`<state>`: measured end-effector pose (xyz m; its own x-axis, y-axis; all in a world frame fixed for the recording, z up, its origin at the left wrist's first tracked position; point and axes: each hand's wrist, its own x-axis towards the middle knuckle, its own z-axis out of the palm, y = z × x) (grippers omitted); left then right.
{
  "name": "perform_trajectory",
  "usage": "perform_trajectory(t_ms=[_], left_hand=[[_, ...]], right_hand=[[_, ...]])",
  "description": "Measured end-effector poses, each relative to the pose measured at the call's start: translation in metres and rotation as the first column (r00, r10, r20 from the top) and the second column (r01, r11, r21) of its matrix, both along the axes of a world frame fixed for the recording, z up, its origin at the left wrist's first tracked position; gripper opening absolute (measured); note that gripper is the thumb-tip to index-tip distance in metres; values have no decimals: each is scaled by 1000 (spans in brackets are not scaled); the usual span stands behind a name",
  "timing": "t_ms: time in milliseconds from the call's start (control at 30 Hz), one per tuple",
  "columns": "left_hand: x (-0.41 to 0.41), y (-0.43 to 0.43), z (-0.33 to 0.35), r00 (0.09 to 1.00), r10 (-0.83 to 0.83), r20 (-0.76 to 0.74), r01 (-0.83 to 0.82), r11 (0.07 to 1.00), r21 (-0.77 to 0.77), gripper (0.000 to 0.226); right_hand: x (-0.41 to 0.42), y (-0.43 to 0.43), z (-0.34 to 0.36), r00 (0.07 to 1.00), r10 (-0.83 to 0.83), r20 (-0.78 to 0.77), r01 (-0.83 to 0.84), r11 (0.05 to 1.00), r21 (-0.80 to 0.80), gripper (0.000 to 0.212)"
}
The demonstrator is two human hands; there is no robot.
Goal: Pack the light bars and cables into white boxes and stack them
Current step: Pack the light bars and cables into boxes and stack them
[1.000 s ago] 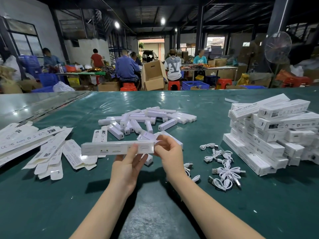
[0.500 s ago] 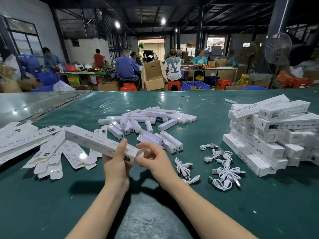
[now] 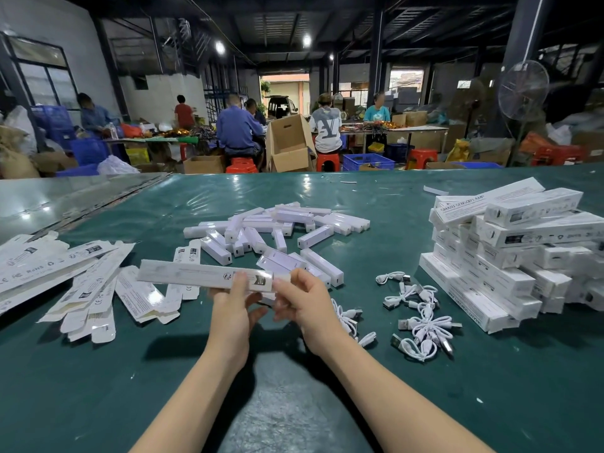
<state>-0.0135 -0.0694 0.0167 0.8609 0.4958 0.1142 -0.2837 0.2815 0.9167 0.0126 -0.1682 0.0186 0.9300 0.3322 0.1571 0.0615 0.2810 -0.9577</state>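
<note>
A long white box (image 3: pixel 196 274) lies level above the green table (image 3: pixel 163 387). My left hand (image 3: pixel 232 308) grips it near its right end, thumb on its front face. My right hand (image 3: pixel 302 300) pinches the box's right end flap. Behind the hands lies a heap of white light bars (image 3: pixel 277 230). Coiled white cables (image 3: pixel 421 315) lie to the right of my right hand, one more cable (image 3: pixel 349 317) just beside it. A stack of packed white boxes (image 3: pixel 510 253) stands at the right.
Flat unfolded box blanks (image 3: pixel 88 286) are spread at the left. A shiny grey sheet (image 3: pixel 49 201) covers the table's far left corner. Beyond the table's far edge, several people sit at work tables among cardboard boxes (image 3: pixel 287 142), crates and red stools. A fan (image 3: pixel 523 86) stands at the far right.
The box was tilted with its left end pointing away; it has swung back level and moved slightly right. My right hand has moved onto its right end flap.
</note>
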Motion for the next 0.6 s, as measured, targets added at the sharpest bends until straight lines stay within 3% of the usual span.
perform_trajectory(t_ms=[100,300,600], left_hand=[[-2,0,-1,999,-29,19,27,996,90,7],[-3,6,0,996,-91,-2,91,996,-25,3],[-4,2,-1,994,-101,30,102,994,-44,6]], right_hand=[[3,-4,2,993,91,-79,-76,983,168,23],[5,-7,2,990,63,-125,-25,959,282,25],[5,-11,7,978,133,-163,-67,931,359,21]])
